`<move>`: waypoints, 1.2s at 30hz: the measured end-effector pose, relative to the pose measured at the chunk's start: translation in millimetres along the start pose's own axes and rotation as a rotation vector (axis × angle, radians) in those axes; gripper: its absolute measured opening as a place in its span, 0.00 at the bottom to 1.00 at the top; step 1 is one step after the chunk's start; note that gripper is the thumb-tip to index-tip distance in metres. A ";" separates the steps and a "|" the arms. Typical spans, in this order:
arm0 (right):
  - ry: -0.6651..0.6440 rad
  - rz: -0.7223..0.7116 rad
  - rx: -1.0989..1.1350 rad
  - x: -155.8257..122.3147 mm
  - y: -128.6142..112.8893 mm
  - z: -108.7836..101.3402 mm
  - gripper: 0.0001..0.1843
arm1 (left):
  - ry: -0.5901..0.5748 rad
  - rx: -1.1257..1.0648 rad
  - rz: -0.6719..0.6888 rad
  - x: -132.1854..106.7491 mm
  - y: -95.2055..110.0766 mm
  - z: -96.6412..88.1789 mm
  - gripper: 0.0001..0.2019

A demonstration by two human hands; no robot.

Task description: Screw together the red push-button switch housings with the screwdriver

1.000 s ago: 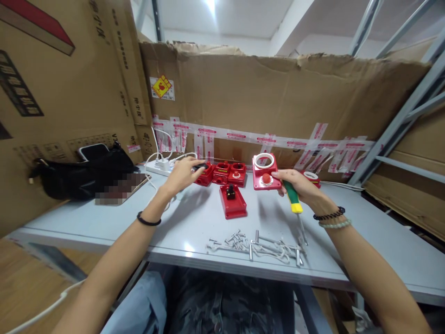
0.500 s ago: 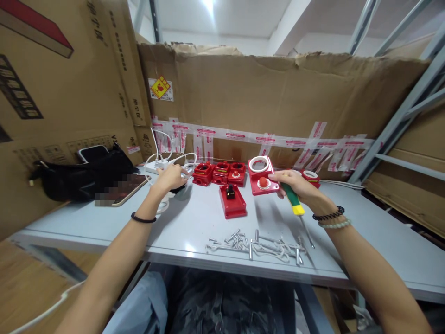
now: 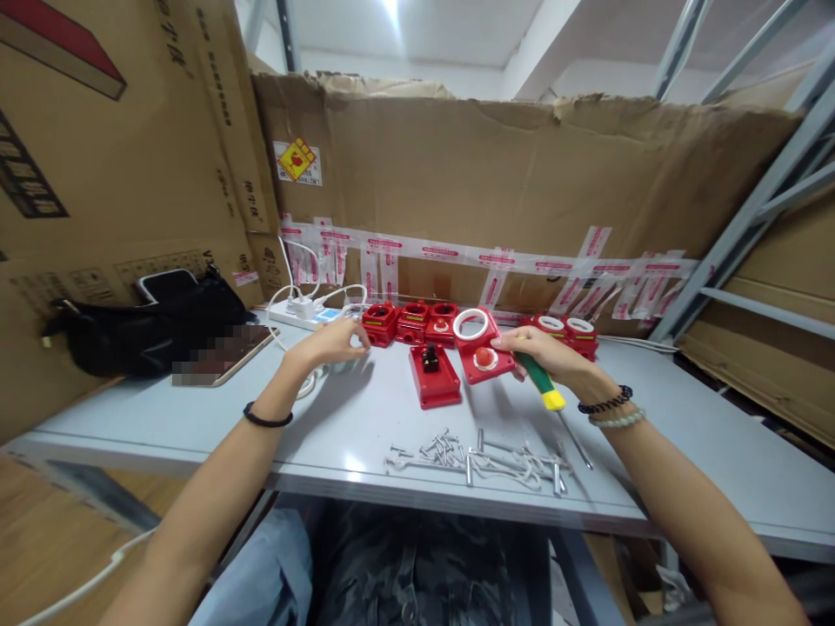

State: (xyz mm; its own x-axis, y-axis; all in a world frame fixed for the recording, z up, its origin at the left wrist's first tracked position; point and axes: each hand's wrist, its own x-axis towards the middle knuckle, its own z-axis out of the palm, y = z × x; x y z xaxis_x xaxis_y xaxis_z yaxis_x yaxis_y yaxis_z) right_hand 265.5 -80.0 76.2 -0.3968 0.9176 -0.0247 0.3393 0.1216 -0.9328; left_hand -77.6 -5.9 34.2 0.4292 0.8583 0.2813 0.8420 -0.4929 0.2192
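My right hand (image 3: 544, 355) is closed round a screwdriver (image 3: 543, 382) with a green and yellow handle, its shaft pointing down toward me. Its fingertips also touch a red cover plate (image 3: 496, 361) bearing a white ring (image 3: 470, 324) and a red button (image 3: 484, 356). Left of the plate lies a red base (image 3: 436, 387) with a black switch on it. My left hand (image 3: 326, 345) hovers low over the table, fingers stretched loosely toward a row of three red boxes (image 3: 413, 321). I see nothing in it.
A heap of screws and bolts (image 3: 476, 456) lies near the front edge of the grey table (image 3: 684, 452). Two more red parts with white rings (image 3: 566, 330) sit at the back. A power strip (image 3: 300, 311), black bag (image 3: 150, 326) and cardboard wall (image 3: 522, 183) surround the table.
My left hand drew back from the leftmost red box to the bare table left of it. My right hand slid the red cover plate leftward and nearer, next to the red base.
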 end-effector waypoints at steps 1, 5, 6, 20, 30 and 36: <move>-0.016 0.015 -0.009 0.8 0.3 2.0 0.21 | 0.018 -0.049 0.099 0.8 8.7 0.9 0.12; -0.061 0.060 -0.033 5.1 3.1 7.0 0.21 | 0.065 -0.296 0.354 5.9 46.8 17.7 0.24; -0.064 0.066 -0.025 6.8 4.6 7.4 0.21 | 0.061 -0.309 0.387 7.5 53.3 24.6 0.25; -0.133 -0.032 -0.170 10.0 1.5 22.6 0.18 | 0.354 -0.269 0.552 3.8 93.5 28.2 0.24; 0.031 -0.164 -0.129 -12.9 -18.8 32.0 0.19 | 0.675 -0.085 0.737 5.2 112.7 17.5 0.24; 0.330 -0.215 0.359 -13.8 -31.0 11.6 0.19 | 0.821 -0.181 0.671 4.5 116.8 0.7 0.22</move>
State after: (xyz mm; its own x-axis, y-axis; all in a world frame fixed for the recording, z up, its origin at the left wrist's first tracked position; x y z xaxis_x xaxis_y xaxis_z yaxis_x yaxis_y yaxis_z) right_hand 250.6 -100.8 101.2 -0.1167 0.9634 0.2414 -0.0563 0.2362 -0.9701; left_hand 22.9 -59.5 60.5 0.3783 0.0799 0.9222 0.4261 -0.8995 -0.0969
